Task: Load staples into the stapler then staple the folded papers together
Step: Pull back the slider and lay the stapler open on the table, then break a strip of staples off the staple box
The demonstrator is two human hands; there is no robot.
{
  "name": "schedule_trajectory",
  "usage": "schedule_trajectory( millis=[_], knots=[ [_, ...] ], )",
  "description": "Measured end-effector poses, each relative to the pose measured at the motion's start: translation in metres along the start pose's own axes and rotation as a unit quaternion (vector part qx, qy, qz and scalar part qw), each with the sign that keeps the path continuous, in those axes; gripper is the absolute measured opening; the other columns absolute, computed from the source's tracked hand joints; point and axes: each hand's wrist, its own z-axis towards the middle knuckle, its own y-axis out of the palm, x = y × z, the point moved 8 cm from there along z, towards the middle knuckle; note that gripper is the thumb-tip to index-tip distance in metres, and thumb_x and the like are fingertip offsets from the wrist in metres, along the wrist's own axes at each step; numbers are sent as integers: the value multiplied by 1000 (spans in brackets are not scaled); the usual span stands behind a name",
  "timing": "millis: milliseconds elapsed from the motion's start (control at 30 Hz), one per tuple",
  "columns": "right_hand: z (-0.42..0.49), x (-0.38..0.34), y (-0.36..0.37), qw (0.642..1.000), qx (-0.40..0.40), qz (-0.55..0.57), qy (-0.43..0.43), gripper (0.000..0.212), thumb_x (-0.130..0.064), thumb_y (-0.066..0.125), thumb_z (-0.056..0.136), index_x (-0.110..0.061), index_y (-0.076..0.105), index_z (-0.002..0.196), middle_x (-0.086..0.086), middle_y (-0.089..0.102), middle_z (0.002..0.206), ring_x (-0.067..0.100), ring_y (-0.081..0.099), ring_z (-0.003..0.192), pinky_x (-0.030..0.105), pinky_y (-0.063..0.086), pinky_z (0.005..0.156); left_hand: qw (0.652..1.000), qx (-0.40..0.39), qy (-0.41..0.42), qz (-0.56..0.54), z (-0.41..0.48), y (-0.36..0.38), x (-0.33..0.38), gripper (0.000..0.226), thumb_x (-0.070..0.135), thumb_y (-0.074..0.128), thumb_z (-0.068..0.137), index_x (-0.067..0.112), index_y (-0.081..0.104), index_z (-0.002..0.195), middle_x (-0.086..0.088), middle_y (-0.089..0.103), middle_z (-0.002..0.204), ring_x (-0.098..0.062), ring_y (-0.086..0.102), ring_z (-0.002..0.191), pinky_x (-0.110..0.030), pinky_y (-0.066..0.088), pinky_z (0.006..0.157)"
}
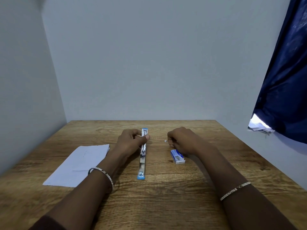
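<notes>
Loading seemed unfinished — the stapler (142, 154) lay opened flat mid-frame, gripped by the left hand (131, 142). The right hand (181, 141) curled beside the staple box (177, 157), its hold unclear. The papers (78, 165) sat lower left, unstapled.

Papers (78, 165) left of stapler (143, 154), box (177, 156) right.

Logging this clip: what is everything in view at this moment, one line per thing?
stapler: one, silver and blue, opened flat, table centre
staple box: one, blue and white, right of stapler
small loose bit: one, pale, between the hands
folded papers: one stack, white, table left
table: one, brown wood
curtain: one, dark blue, upper right
bangles: two, metallic, one per wrist
left hand: grips stapler's far part
right hand: fingers curled, beside staple box
</notes>
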Motion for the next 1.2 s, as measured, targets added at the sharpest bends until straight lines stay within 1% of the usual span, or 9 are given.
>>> schedule_trajectory(
  millis=[100,200,367,533,667,767,933,1100,1200],
  knots=[
    [-5,4,-6,999,10,38,11,23,-2,53,83,-21,62,75,-6,68,81,18,64,78,35,51,67,998,35,7,60,-2,-5,2,25,33,85,76,18,74,93,1,73,63,-11,67,51,-28,53,60],
    [-8,13,-15,996,48,66,31,18,-8,53,85,-21,65,80,-3,72,88,20,65,81,35,52,70,993,45,9,110,-3,-7,4,36,37,88,72,17,71,96,-3,77,71,-8,67,46,-23,50,52],
    [-5,9,-11,994,68,82,30,29,-11,54,95,-22,71,116,0,73,117,19,64,107,30,47,85,987,34,10,160,-2,-8,4,46,44,90,67,15,72,98,-1,75,67,-5,65,42,-11,43,42],
    [-1,0,3,997,10,73,9,42,-3,49,97,-20,69,130,2,70,133,21,64,123,34,51,104,973,43,4,226,-1,-8,5,53,49,87,69,14,75,107,-6,76,92,-16,66,78,-25,46,62],
    [-1,1,3,998,0,67,14,45,-1,48,96,-23,71,126,2,71,131,21,66,120,33,53,101,969,46,7,244,-3,-9,7,52,49,86,69,16,76,108,-3,74,95,-15,64,88,-20,41,59],
    [-3,-3,2,997,0,72,9,44,-1,49,95,-23,73,125,2,72,129,21,66,120,31,53,101,968,47,9,246,-5,-10,9,50,48,88,68,17,76,106,-3,71,94,-17,65,91,-27,43,67],
    [-13,-6,-17,992,53,107,27,45,-3,49,94,-22,70,129,3,71,131,19,65,121,34,51,104,970,42,12,239,-6,-10,9,41,45,87,70,19,75,99,-3,72,91,-18,66,89,-27,45,66],
    [-43,3,-40,982,116,119,94,19,-37,67,92,-23,79,93,-6,76,89,15,69,89,35,56,77,971,113,65,198,-13,-19,26,30,37,62,97,9,74,99,-9,75,88,-26,70,88,-41,55,84],
    [-65,3,-27,979,90,114,142,30,-54,76,76,-28,75,91,-12,69,85,11,66,85,29,49,67,958,174,139,182,-23,-26,49,30,32,57,100,7,73,97,-6,73,80,-22,67,79,-33,49,73]
  ],
)
